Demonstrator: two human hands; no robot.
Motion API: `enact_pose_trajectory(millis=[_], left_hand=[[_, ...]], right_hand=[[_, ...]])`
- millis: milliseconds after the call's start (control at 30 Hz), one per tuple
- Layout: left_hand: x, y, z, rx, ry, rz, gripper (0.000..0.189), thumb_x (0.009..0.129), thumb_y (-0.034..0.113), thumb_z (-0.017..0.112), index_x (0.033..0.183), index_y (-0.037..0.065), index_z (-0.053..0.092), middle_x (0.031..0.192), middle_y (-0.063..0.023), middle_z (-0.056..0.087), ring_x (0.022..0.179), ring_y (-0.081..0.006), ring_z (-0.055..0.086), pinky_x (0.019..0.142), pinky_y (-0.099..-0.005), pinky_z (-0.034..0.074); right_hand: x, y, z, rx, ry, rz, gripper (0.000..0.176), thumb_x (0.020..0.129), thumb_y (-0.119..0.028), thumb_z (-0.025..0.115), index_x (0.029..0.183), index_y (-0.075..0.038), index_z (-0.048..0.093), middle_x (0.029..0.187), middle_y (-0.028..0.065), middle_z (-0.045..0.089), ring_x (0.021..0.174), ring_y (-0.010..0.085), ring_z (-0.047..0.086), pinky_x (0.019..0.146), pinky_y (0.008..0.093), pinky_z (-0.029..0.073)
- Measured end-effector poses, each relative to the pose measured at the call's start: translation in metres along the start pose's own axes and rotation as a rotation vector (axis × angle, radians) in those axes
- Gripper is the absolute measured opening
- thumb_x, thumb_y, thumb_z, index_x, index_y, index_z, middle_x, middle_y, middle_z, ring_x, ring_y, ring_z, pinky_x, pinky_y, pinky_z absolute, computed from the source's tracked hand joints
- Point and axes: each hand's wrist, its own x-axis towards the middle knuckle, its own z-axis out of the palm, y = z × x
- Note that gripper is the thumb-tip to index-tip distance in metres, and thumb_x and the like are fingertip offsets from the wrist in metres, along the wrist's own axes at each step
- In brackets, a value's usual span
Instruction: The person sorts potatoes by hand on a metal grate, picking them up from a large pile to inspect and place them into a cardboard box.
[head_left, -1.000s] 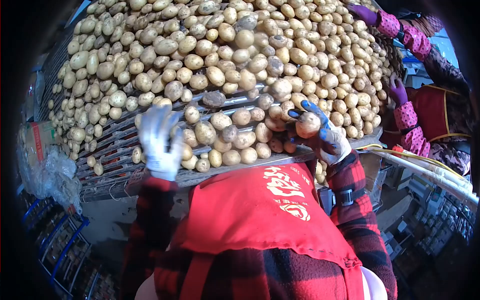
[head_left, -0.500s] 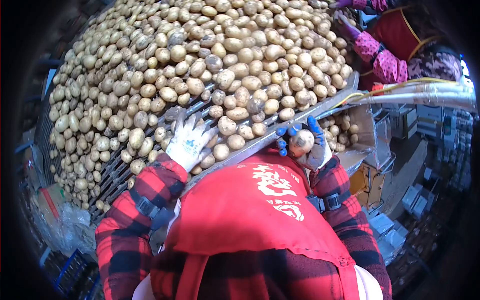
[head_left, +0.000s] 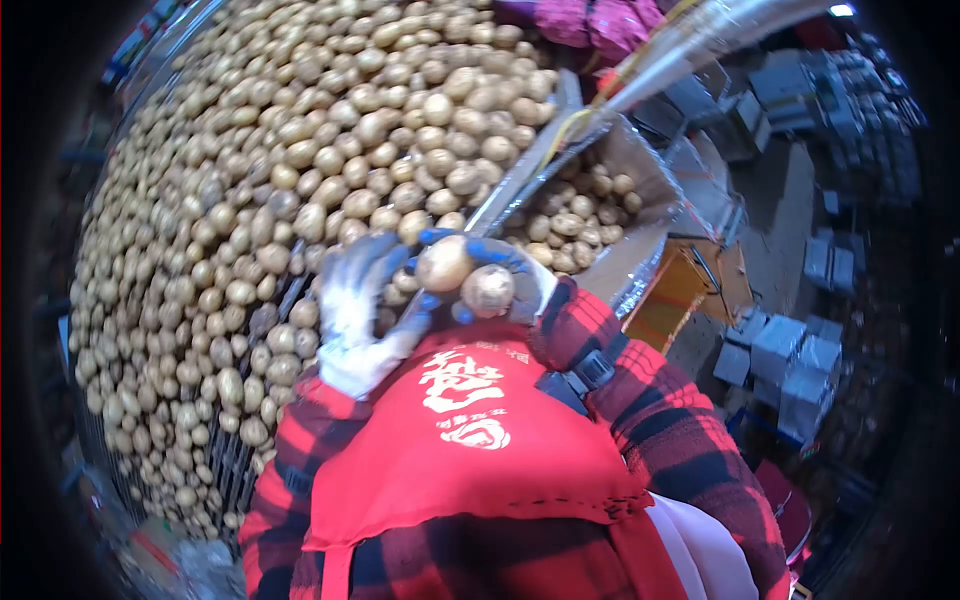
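Note:
My right hand [head_left: 528, 272], in a white and blue glove, curls around two potatoes in front of my apron. The larger, smooth potato [head_left: 443, 263] lies toward the left, and a paler round potato [head_left: 488, 290] sits against the palm side. Just left of them is my left hand [head_left: 355, 315], gloved too and slightly blurred. Its fingers are stretched and its thumb spread apart, with the fingertips close to the larger potato. Beyond both hands spreads a big heap of potatoes [head_left: 330, 160] on a slatted rack.
A metal edge rail [head_left: 515, 175] bounds the rack on the right. Beside it stands a plastic-lined box [head_left: 650, 205] with more potatoes. A co-worker's pink sleeve [head_left: 600, 25] shows at the top. Wrapped white boxes [head_left: 785, 355] are stacked at the right.
My left hand has left the heap and come over to my right hand. The right hand had one potato; now two are there. The view has shifted, turning toward the right.

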Motion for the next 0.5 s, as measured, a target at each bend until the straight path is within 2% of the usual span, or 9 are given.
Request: enact_pose_trajectory(millis=[33, 100, 133, 167, 233, 333, 467, 500], left_hand=[[-0.004, -0.002, -0.006, 0.086, -0.019, -0.073, 0.063, 0.084, 0.016, 0.077, 0.143, 0.003, 0.06, 0.147, -0.0178, 0.06, 0.14, -0.0383, 0.052, 0.121, -0.053, 0.037], [-0.027, -0.02, 0.0, -0.138, -0.001, -0.391, 0.055, 0.089, 0.009, 0.072, 0.142, 0.003, 0.062, 0.146, -0.0183, 0.061, 0.14, -0.0364, 0.054, 0.122, -0.0509, 0.037], [-0.025, -0.02, 0.0, -0.093, -0.01, -0.347, 0.049, 0.091, 0.004, 0.068, 0.14, 0.003, 0.063, 0.144, -0.0182, 0.063, 0.14, -0.0352, 0.055, 0.123, -0.05, 0.037], [-0.021, -0.017, 0.002, -0.074, -0.03, -0.286, 0.049, 0.091, 0.004, 0.069, 0.139, 0.004, 0.064, 0.144, -0.0178, 0.063, 0.14, -0.0352, 0.055, 0.123, -0.05, 0.037], [-0.01, -0.007, 0.008, -0.048, -0.075, -0.16, 0.048, 0.091, 0.005, 0.07, 0.138, 0.004, 0.064, 0.143, -0.0171, 0.064, 0.139, -0.0351, 0.056, 0.123, -0.0502, 0.036], [0.001, -0.006, 0.022, -0.036, -0.139, -0.071, 0.048, 0.087, 0.005, 0.072, 0.135, 0.006, 0.066, 0.142, -0.0158, 0.065, 0.139, -0.0372, 0.055, 0.122, -0.0504, 0.037], [0.003, -0.012, 0.038, 0.027, -0.185, 0.012, 0.049, 0.086, 0.004, 0.074, 0.133, 0.007, 0.066, 0.14, -0.0154, 0.066, 0.136, -0.0382, 0.057, 0.12, -0.0501, 0.039], [-0.003, -0.019, 0.044, 0.052, -0.25, 0.028, 0.055, 0.087, 0.014, 0.076, 0.14, 0.008, 0.062, 0.145, -0.0162, 0.061, 0.141, -0.0387, 0.052, 0.124, -0.0539, 0.033]], right_hand=[[-0.016, -0.007, -0.015, -0.001, -0.016, -0.059, 0.065, 0.105, -0.042, 0.064, 0.156, -0.006, 0.047, 0.142, 0.0195, 0.066, 0.113, 0.0342, 0.074, 0.076, 0.0403, 0.066], [-0.053, -0.02, -0.038, -0.018, 0.085, -0.203, 0.069, 0.103, -0.043, 0.066, 0.158, -0.008, 0.045, 0.145, 0.0207, 0.064, 0.113, 0.0355, 0.073, 0.08, 0.0445, 0.067], [-0.059, -0.024, -0.06, 0.136, -0.012, -0.203, 0.07, 0.101, -0.043, 0.068, 0.159, -0.011, 0.045, 0.149, 0.022, 0.061, 0.115, 0.038, 0.072, 0.083, 0.0465, 0.068], [-0.071, -0.02, -0.06, 0.226, 0.019, -0.288, 0.069, 0.101, -0.039, 0.07, 0.16, -0.013, 0.044, 0.156, 0.0242, 0.053, 0.122, 0.0423, 0.069, 0.085, 0.0465, 0.069], [-0.085, -0.019, -0.062, 0.2, -0.018, -0.406, 0.07, 0.099, -0.034, 0.072, 0.16, -0.014, 0.044, 0.161, 0.0255, 0.047, 0.13, 0.047, 0.064, 0.084, 0.0462, 0.069], [-0.086, -0.012, -0.056, 0.11, -0.073, -0.528, 0.072, 0.097, -0.029, 0.073, 0.161, -0.015, 0.043, 0.165, 0.026, 0.042, 0.133, 0.05, 0.06, 0.085, 0.0463, 0.069], [-0.087, -0.006, -0.049, 0.103, -0.002, -0.502, 0.074, 0.097, -0.029, 0.073, 0.162, -0.012, 0.041, 0.164, 0.027, 0.043, 0.132, 0.0516, 0.061, 0.086, 0.0447, 0.068], [-0.087, -0.006, -0.051, 0.149, -0.024, -0.484, 0.073, 0.098, -0.029, 0.072, 0.162, -0.011, 0.041, 0.163, 0.0276, 0.043, 0.131, 0.0512, 0.062, 0.085, 0.0447, 0.069]])
